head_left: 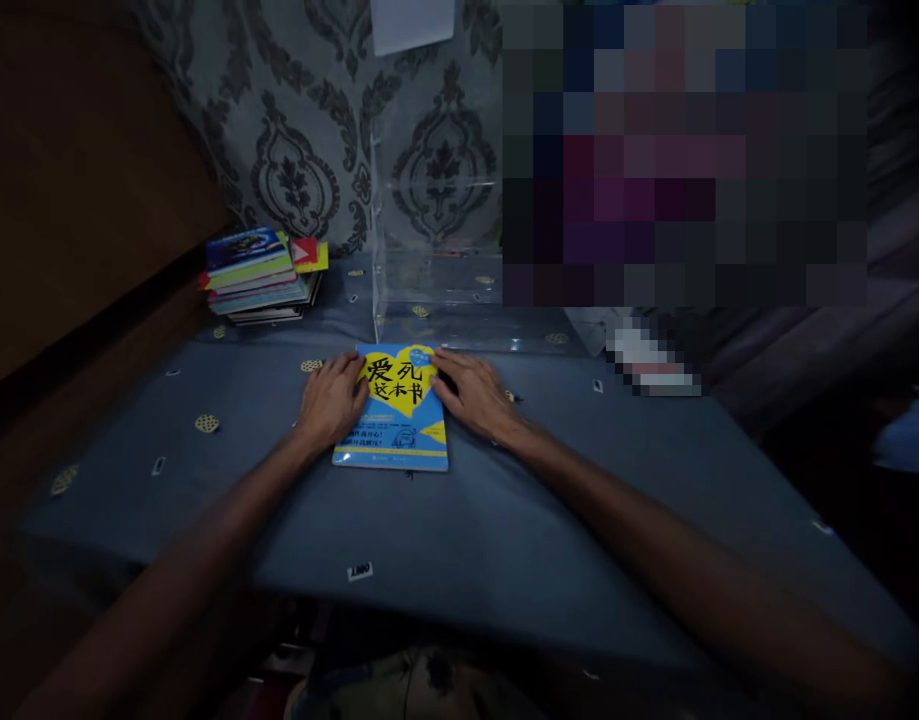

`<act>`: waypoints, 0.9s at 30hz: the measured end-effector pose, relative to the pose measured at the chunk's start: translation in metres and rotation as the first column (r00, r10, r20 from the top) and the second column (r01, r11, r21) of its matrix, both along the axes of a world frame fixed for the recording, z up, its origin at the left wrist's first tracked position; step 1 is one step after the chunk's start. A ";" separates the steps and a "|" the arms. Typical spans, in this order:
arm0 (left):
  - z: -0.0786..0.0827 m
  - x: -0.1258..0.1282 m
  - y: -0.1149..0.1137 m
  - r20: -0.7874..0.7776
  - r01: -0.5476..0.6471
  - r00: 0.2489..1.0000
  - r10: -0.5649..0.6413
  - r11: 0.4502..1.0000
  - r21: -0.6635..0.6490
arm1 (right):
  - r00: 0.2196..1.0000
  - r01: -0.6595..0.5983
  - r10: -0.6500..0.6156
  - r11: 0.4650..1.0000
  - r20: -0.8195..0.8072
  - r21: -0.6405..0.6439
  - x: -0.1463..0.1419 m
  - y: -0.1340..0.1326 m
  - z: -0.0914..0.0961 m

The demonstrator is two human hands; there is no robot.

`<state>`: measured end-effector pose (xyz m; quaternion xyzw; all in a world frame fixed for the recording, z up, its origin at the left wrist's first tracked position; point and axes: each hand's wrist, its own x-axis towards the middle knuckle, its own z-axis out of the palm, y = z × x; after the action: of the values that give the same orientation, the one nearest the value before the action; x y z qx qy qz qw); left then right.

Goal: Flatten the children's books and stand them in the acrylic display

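Note:
A blue book point(388, 455) with a yellow heart and black Chinese characters on its cover lies face up on the cloth-covered table. My left hand point(333, 398) grips its left edge, thumb on the cover and fingers curved toward the upper corner. On the opposite side my right hand point(470, 390) holds the upper right edge, its fingertips touching the cover there. Just behind the book stands a clear plastic rack point(377, 240), its shelves see-through. The undersides of my fingers are hidden.
A stack of books point(260, 280) sits at the back left of the table point(579, 540). Patterned wallpaper point(294, 180) rises behind, with a brown panel point(91, 180) at left. Blurred blocks cover the back right. The table's front edge is near my lap.

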<state>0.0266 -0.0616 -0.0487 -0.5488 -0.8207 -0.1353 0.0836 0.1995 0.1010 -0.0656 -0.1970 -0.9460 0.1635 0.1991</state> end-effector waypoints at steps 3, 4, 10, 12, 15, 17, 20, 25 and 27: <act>-0.003 -0.002 -0.001 0.018 0.013 1.000 -0.013 0.999 0.035 | 1.000 -0.019 0.019 1.000 0.001 -0.016 0.015 -0.012 0.001; -0.003 -0.002 -0.001 0.020 0.017 1.000 -0.018 0.999 0.046 | 1.000 -0.030 0.030 0.999 -0.001 -0.020 0.021 -0.017 0.001; -0.003 -0.005 -0.001 -0.026 0.054 0.998 -0.052 0.995 0.086 | 0.993 -0.101 0.100 0.995 -0.056 -0.025 0.043 -0.035 -0.001; 0.001 -0.003 -0.003 -0.060 0.062 0.997 -0.057 0.995 0.075 | 0.991 -0.111 0.109 0.993 -0.079 -0.028 0.043 -0.035 -0.001; 0.009 0.007 -0.009 -0.107 0.102 0.989 -0.099 0.995 0.020 | 0.987 -0.123 0.119 0.992 -0.112 -0.038 0.043 -0.034 -0.001; 0.012 0.022 -0.016 -0.108 0.179 0.978 -0.180 0.984 -0.021 | 0.984 -0.128 0.120 0.990 -0.128 -0.059 0.044 -0.033 0.000; 0.011 0.051 -0.029 -0.087 0.344 0.933 -0.350 0.936 -0.076 | 0.980 -0.138 0.119 0.984 -0.160 -0.112 0.043 -0.028 -0.001; 0.003 0.083 -0.038 -0.080 0.416 0.899 -0.431 0.896 -0.157 | 0.982 -0.119 0.095 0.983 -0.165 -0.138 0.018 -0.003 -0.005; 0.001 0.084 -0.037 -0.072 0.428 0.893 -0.444 0.889 -0.162 | 0.988 -0.089 0.070 0.987 -0.140 -0.136 0.001 0.010 -0.006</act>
<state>0.1108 -0.0986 -0.0475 -0.7301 -0.6782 -0.0624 0.0557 0.2009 0.1110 -0.0713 -0.1613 -0.9234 0.2511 0.2415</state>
